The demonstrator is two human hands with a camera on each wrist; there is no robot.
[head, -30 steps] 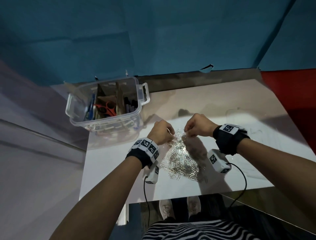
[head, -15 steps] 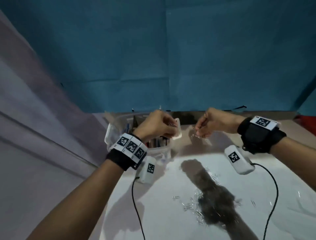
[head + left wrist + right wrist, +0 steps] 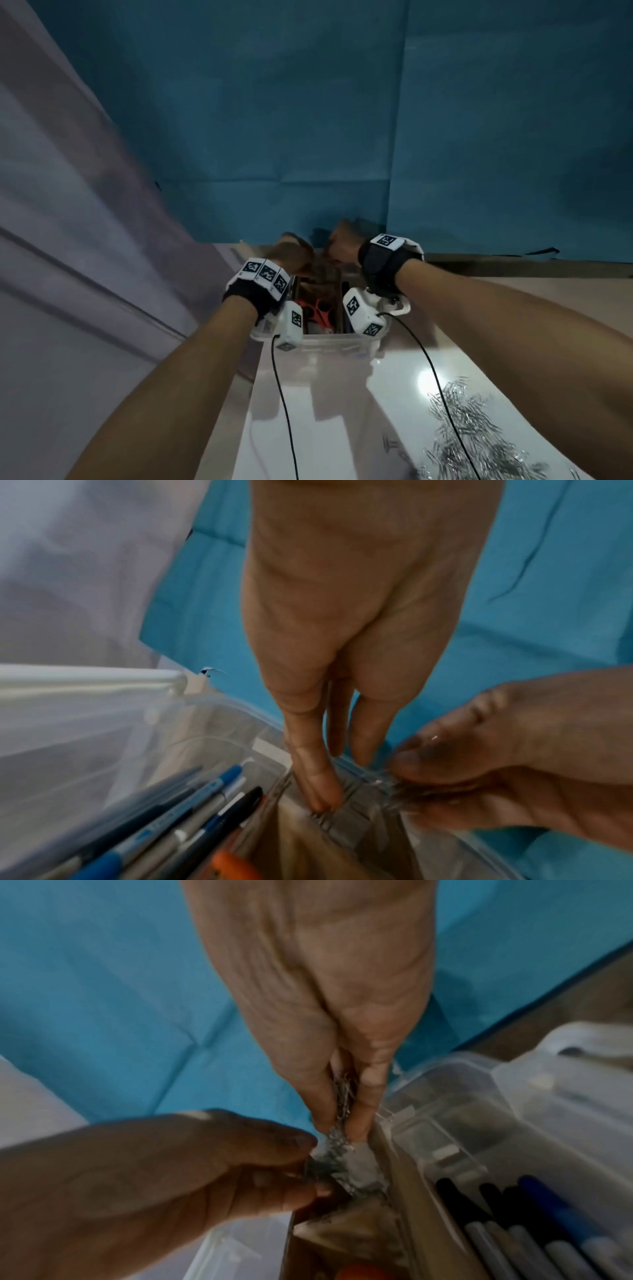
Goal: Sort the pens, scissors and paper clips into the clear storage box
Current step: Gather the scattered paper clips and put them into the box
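My right hand (image 3: 329, 1010) and left hand (image 3: 346, 615) pinch clips (image 3: 342, 1096) over box (image 3: 339, 342) middle part. Pens (image 3: 192, 804) lie along box. Head view only: clip pile (image 3: 479, 431) on bench (image 3: 308, 411).

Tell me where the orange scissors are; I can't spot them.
In the head view, the orange scissors lie in the clear storage box's middle compartment, between the two wrists.

No words, brands or numbers could be read. The only signs were black-and-white square code markers on the wristbands (image 3: 266, 273) and wrist-camera housings (image 3: 359, 313), just behind each hand.
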